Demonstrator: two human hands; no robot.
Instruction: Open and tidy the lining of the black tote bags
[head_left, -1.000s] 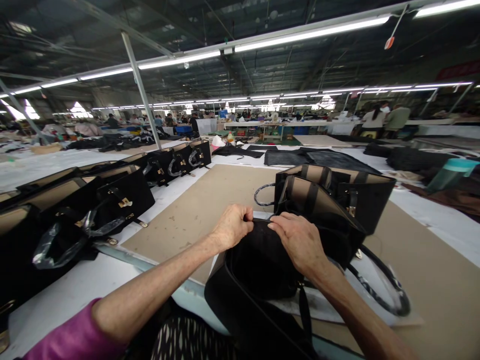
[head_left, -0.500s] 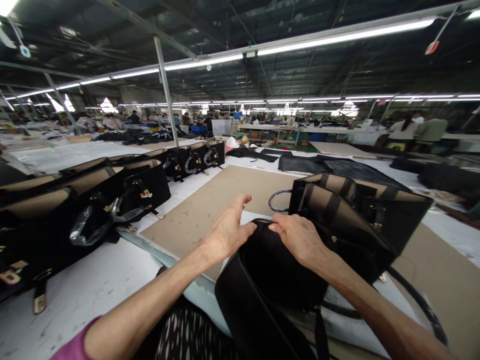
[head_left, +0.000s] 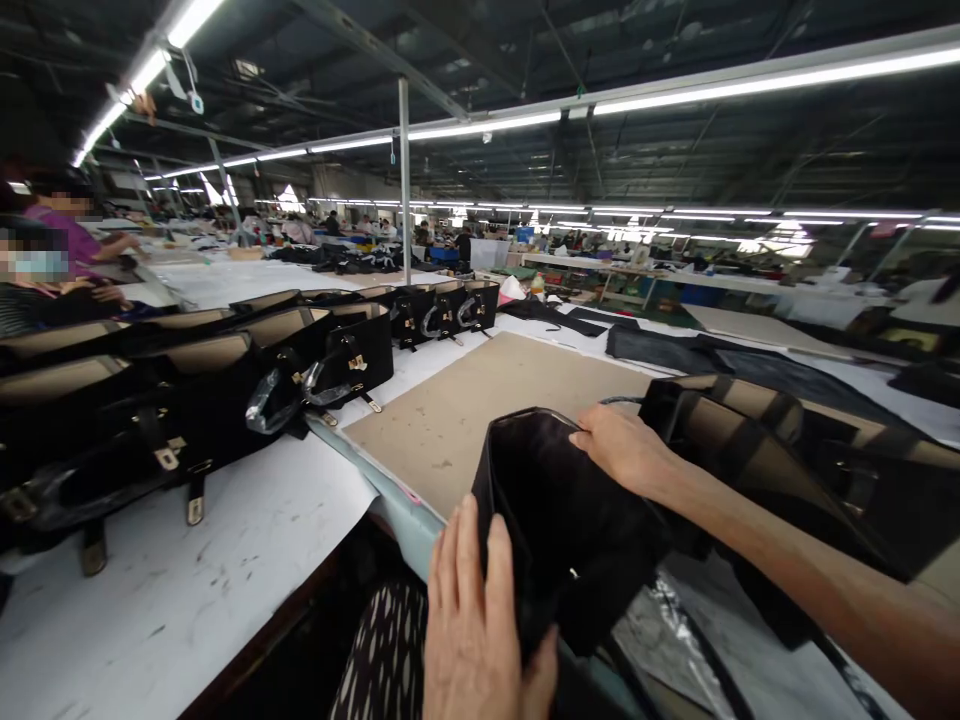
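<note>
A black handbag (head_left: 581,525) stands at the table's near edge, its top opening facing me and its dark inside showing. My right hand (head_left: 622,447) pinches the upper rim at the far right corner. Against the bag's left wall lies my left hand (head_left: 472,610), fingers stretched out and thumb lower down near the front side. Just right of the bag, more black handbags (head_left: 757,440) with beige lining stand partly behind my right forearm.
Rows of black handbags (head_left: 202,370) with gold clasps and plastic-wrapped handles line the table's left. A beige board (head_left: 487,370) covers the middle. Dark fabric pieces (head_left: 675,350) lie beyond it. Two people (head_left: 67,240) are at the far left.
My left hand has come down and nearer from the rim to the bag's left wall. The bag's opening has spread wider and tilted toward me. The view has turned left.
</note>
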